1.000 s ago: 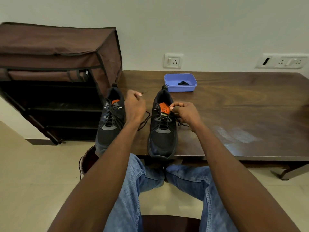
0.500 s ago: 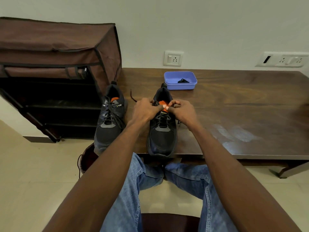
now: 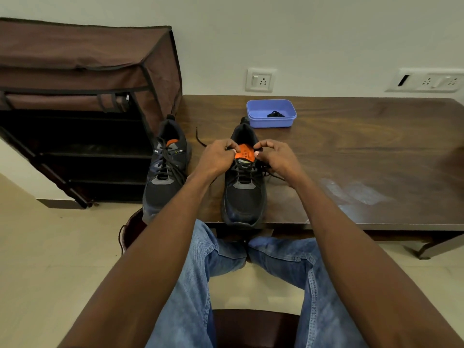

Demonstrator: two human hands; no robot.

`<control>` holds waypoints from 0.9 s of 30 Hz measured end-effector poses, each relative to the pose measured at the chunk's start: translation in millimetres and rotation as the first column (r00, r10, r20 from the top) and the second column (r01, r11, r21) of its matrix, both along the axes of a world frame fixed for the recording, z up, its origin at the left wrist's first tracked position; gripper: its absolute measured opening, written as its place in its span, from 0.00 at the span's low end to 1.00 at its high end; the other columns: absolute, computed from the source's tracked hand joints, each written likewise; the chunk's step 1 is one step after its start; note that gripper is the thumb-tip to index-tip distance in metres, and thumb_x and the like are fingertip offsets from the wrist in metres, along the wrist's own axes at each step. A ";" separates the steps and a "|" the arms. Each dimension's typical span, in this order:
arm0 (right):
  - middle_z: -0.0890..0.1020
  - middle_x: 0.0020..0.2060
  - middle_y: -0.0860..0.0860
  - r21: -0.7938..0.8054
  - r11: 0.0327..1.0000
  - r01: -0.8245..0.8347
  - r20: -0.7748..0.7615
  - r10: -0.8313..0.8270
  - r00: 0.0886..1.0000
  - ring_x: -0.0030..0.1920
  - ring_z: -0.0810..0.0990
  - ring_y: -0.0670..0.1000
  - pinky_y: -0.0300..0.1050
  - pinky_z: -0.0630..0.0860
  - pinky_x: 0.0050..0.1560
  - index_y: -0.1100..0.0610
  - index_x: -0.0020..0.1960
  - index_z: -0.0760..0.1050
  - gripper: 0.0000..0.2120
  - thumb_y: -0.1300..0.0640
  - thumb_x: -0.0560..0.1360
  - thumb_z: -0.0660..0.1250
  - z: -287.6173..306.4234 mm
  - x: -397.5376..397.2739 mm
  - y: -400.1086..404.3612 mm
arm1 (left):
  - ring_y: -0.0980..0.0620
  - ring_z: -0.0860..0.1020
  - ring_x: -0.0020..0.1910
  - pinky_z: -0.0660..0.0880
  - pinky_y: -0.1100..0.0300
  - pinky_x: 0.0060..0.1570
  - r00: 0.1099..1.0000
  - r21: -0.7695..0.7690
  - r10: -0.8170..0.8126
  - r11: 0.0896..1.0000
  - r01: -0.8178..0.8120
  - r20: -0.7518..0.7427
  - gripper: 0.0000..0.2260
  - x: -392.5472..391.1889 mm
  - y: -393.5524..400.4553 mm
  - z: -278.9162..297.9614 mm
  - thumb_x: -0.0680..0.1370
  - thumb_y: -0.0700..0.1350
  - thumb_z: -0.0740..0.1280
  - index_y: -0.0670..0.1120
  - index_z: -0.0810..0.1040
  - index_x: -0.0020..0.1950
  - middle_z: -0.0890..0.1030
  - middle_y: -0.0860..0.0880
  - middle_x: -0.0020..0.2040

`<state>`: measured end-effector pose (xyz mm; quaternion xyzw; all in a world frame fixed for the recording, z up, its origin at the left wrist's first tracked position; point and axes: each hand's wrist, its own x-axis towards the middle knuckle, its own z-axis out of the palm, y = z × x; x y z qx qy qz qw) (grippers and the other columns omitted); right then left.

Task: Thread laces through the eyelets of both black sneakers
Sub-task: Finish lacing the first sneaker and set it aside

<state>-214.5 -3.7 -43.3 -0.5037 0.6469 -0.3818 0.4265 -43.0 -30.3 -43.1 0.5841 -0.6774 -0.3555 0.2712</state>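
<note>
Two black sneakers stand toe-toward-me at the near edge of the wooden table (image 3: 351, 151). The left sneaker (image 3: 164, 177) is laced with a black lace. At the right sneaker (image 3: 243, 194) both hands work by its orange tongue (image 3: 244, 154). My left hand (image 3: 217, 156) pinches the black lace (image 3: 198, 139) at the shoe's upper left eyelets; the lace's free end trails back over the table. My right hand (image 3: 276, 156) pinches the lace at the upper right eyelets, another loose end lying beside the shoe.
A blue plastic tub (image 3: 271, 113) with a small black item stands behind the right sneaker. A brown fabric shoe rack (image 3: 82, 96) stands left of the table. Wall sockets (image 3: 259, 80) are behind. A dark shoe (image 3: 130, 229) lies on the floor.
My left hand came in from beside the left sneaker to the right sneaker's tongue, bringing the lace with it. My right hand stayed at the shoe's upper right side.
</note>
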 end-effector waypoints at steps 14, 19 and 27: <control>0.85 0.49 0.56 -0.027 0.999 -0.026 -0.082 0.024 0.996 0.49 0.85 0.57 0.60 0.82 0.52 0.51 0.53 0.83 0.07 0.57 0.75 0.72 -3.1 -0.6 -1.5 | 0.52 0.81 0.50 0.77 0.58 0.55 0.982 0.165 -0.141 0.973 0.161 -0.123 0.04 -4.1 1.4 3.1 0.78 0.40 0.71 0.44 0.85 0.49 0.85 0.48 0.48; 0.83 0.50 0.54 -0.011 1.000 0.010 -0.002 -0.010 1.000 0.42 0.82 0.50 0.47 0.81 0.43 0.53 0.54 0.82 0.08 0.61 0.76 0.72 0.0 -1.4 -0.2 | 0.53 0.81 0.37 0.78 0.58 0.44 0.749 0.444 0.229 0.891 0.097 -0.621 0.07 24.4 0.6 8.1 0.78 0.34 0.63 0.40 0.78 0.42 0.81 0.44 0.41; 0.85 0.50 0.54 -0.005 1.000 0.003 -0.003 -0.003 1.000 0.43 0.83 0.51 0.55 0.82 0.51 0.48 0.50 0.83 0.08 0.59 0.75 0.73 0.1 -1.2 1.1 | 0.49 0.76 0.57 0.74 0.52 0.56 0.897 0.175 0.225 0.970 -0.170 -0.381 0.10 9.7 -2.5 0.2 0.77 0.45 0.69 0.48 0.76 0.58 0.77 0.46 0.61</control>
